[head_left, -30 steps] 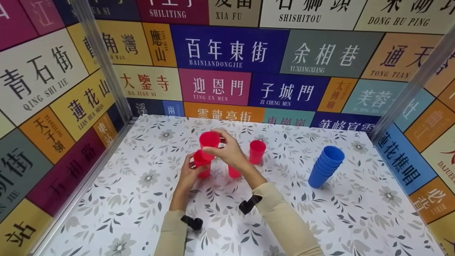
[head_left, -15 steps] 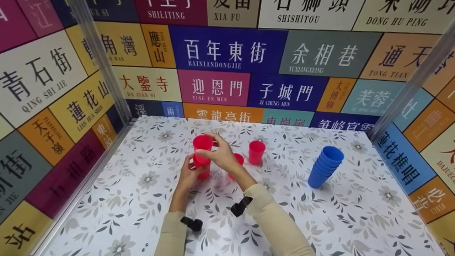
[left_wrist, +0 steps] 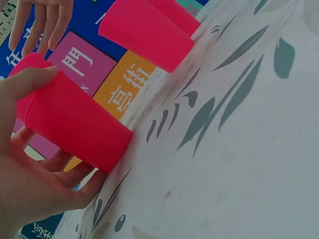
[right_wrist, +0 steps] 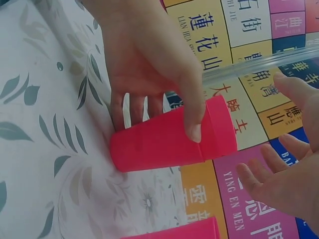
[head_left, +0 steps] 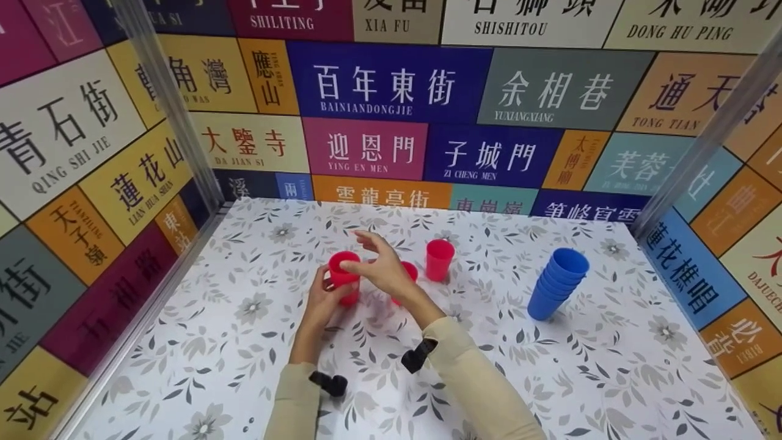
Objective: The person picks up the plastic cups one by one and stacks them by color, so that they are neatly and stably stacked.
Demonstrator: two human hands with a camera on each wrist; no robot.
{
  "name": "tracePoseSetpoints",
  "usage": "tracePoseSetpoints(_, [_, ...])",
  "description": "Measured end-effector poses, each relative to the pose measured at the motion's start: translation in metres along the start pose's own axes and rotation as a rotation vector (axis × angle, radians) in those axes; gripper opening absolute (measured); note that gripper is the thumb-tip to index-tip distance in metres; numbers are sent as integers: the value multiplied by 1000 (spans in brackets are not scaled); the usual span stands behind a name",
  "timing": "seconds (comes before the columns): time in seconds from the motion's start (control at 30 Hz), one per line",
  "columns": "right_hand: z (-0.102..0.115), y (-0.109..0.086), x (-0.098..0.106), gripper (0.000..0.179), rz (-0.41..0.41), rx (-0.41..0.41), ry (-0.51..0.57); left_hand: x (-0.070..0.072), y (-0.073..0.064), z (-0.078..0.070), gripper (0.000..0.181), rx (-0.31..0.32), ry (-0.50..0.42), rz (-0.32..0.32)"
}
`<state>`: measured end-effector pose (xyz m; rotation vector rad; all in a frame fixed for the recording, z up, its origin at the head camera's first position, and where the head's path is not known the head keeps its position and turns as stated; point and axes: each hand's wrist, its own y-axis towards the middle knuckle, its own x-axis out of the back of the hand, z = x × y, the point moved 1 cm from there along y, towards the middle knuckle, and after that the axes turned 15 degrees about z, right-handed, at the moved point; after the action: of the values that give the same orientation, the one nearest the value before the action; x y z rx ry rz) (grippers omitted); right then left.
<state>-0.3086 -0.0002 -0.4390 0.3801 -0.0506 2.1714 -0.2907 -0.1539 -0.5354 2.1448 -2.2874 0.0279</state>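
Observation:
On the left part of the table stand nested red cups (head_left: pixel 346 276), and my left hand (head_left: pixel 319 305) grips them around the side. In the left wrist view the thumb lies near the rim of the red cups (left_wrist: pixel 75 117), with the fingers below. A second rim band on the red cups (right_wrist: pixel 219 127) shows in the right wrist view. My right hand (head_left: pixel 388 269) hovers just beside and above them, fingers spread and holding nothing. Behind its wrist another red cup (head_left: pixel 408 272) is partly hidden. A third, single red cup (head_left: pixel 439 261) stands upright farther back.
A stack of several blue cups (head_left: pixel 556 287) stands at the right of the table. The tabletop (head_left: pixel 214 342) has a white floral cover. Behind and beside it rise walls (head_left: pixel 391 85) of coloured sign panels, with clear posts at the corners.
My right hand has lowered a red cup into the one in my left hand, then let go with its fingers spread. My left hand has kept its grip in place.

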Motion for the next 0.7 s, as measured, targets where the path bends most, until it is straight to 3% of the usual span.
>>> tracePoseSetpoints(0.13, [0, -5, 8, 69, 1, -5, -13, -1, -3, -4, 67, 7, 2, 1])
tracePoseSetpoints(0.4, [5, -22, 25, 72, -26, 7, -106, -7, -18, -31, 64, 38, 10, 5])
tracePoseSetpoints(0.7, [2, -42, 51, 72, -59, 23, -277, -3, -4, -4, 67, 31, 1, -4])
